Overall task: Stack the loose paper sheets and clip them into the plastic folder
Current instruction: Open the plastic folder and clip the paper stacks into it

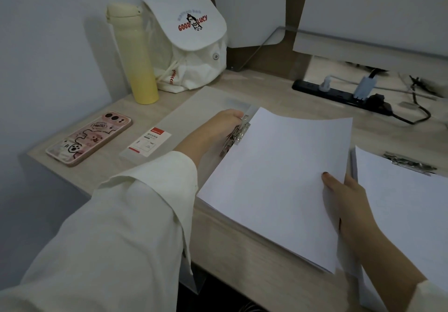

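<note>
A stack of white paper sheets (278,181) lies on the open translucent plastic folder (198,113), whose cover is spread to the left with a red-and-white label. My left hand (218,127) grips the metal clip (236,133) at the stack's upper left edge, and the lever looks raised. My right hand (344,195) holds the stack's right edge, thumb on top. The stack's near corner hangs over the desk's front edge.
A second folder with paper and a metal clip (409,164) lies at the right. A phone in a pink case (89,139), a yellow bottle (135,55) and a white bag (189,40) stand at the left. A black power strip (339,94) with cables lies behind.
</note>
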`<state>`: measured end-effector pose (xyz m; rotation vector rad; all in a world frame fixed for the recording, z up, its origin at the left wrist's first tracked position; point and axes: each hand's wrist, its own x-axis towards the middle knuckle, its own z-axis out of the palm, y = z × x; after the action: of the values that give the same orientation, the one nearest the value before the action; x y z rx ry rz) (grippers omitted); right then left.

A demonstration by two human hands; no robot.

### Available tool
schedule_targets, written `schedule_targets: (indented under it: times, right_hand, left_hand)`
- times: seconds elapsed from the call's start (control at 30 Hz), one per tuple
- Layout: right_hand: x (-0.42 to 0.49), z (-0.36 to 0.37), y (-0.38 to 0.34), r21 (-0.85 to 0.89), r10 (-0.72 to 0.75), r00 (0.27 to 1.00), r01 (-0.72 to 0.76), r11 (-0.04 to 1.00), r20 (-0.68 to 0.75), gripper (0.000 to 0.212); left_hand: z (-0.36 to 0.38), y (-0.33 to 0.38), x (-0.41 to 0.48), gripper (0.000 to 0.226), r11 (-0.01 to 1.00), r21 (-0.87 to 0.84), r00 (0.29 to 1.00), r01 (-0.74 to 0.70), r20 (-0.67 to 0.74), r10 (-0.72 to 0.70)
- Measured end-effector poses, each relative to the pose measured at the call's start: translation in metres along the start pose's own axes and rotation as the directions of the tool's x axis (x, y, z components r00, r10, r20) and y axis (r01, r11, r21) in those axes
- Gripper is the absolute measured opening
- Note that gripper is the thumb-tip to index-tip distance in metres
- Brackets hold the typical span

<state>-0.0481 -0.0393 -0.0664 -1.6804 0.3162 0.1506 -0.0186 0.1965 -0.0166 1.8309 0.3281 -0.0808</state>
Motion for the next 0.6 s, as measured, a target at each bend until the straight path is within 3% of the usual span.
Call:
schedule_targets:
  times: [0.23,0.3,0.5,0.6]
  right_hand:
    - [0.0007,0.0008,0.0011,-0.062,-0.021,1.0,0.021,0.998,0.01,0.034]
    - [0.0009,0.0014,0.0019,-0.088,-0.029,1.0,0.029,0.996,-0.002,0.034]
    - [0.0009,0.0025,0.0017,-0.119,-0.036,0.999,0.035,0.992,-0.012,0.036]
    - [0.0011,0.0024,0.0014,-0.129,-0.036,0.999,0.035,0.991,-0.008,0.038]
  left_hand:
    - [-0.0005,-0.0055,0.0047,0.028,0.99,-0.14,1.0,0.017,-0.017,-0.02]
    - [-0.0014,-0.0059,0.0068,0.015,0.988,-0.152,0.999,0.012,-0.031,-0.017]
    - [0.0063,-0.0012,0.0092,0.025,0.999,-0.003,0.999,0.034,0.0,-0.034]
    - [0.0056,-0.0011,0.0106,0.022,0.999,-0.037,1.0,0.007,-0.026,-0.008]
